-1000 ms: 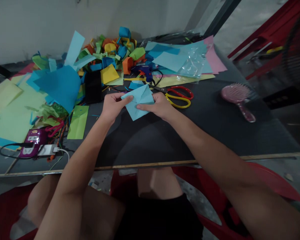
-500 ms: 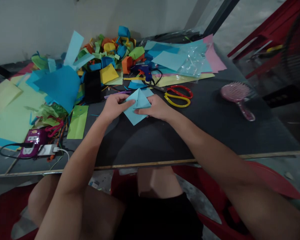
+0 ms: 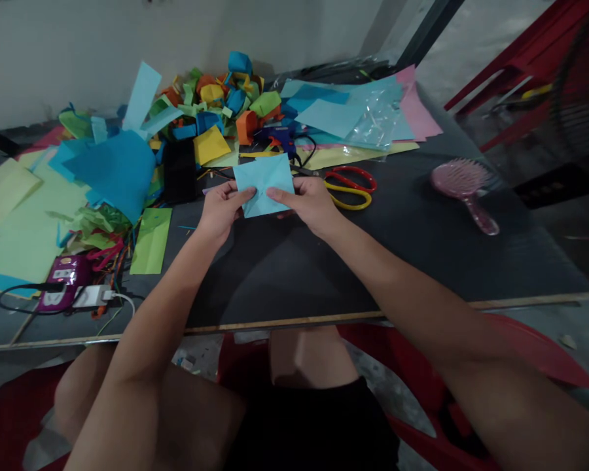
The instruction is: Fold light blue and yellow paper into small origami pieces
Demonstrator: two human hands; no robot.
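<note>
The light-blue folded-paper square [image 3: 263, 178] has turned from cornerwise to nearly straight, seemingly easing access to its centre. The left hand [image 3: 222, 205] and right hand [image 3: 313, 203] pinch opposite sides, over the dark-grey tabletop [image 3: 294, 275].

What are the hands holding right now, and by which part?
A light-blue paper: the left hand grips its left side and the right hand its right side, with both thumbs on the upper face.

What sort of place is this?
Perhaps a home or small workshop, with a table apparently used for papercraft: it holds colored sheets, scissors and a heap of paper pieces.
</note>
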